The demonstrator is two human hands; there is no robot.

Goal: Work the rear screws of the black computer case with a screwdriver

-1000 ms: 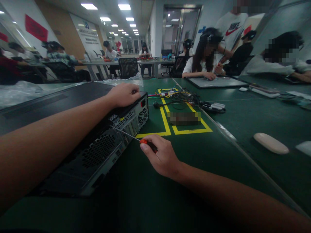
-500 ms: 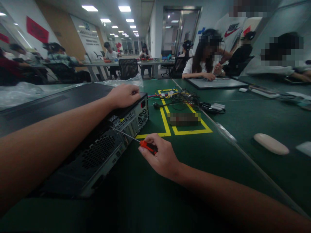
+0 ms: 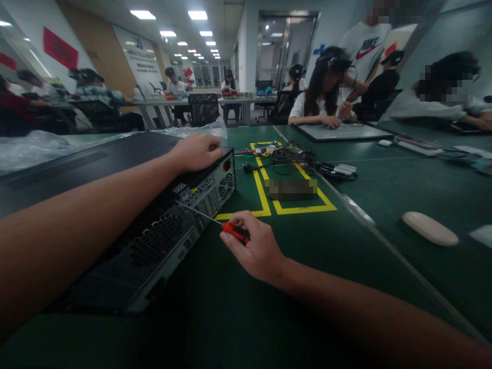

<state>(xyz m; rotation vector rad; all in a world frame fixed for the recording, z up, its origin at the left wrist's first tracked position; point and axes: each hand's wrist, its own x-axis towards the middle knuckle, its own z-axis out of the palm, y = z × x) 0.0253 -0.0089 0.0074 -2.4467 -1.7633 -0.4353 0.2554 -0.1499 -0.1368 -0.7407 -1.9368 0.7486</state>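
Forward, downward head view over hands (image 3: 259,248)

Tangled cables (image 3: 292,152) over yellow tape (image 3: 262,193); pale oval object (image 3: 429,228) rightward; mesh chair (image 3: 203,108) beyond.

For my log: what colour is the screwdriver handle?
The screwdriver handle is orange-red with dark parts; see head view.

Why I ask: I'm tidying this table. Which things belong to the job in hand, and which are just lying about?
In the job:
black metal computer case, under the left hand
screwdriver with orange-and-black handle and thin metal shaft, in the right hand

Apparently just lying about:
tangled black and multicoloured cables
smooth, cream-coloured oval object
crinkled clear plastic sheeting
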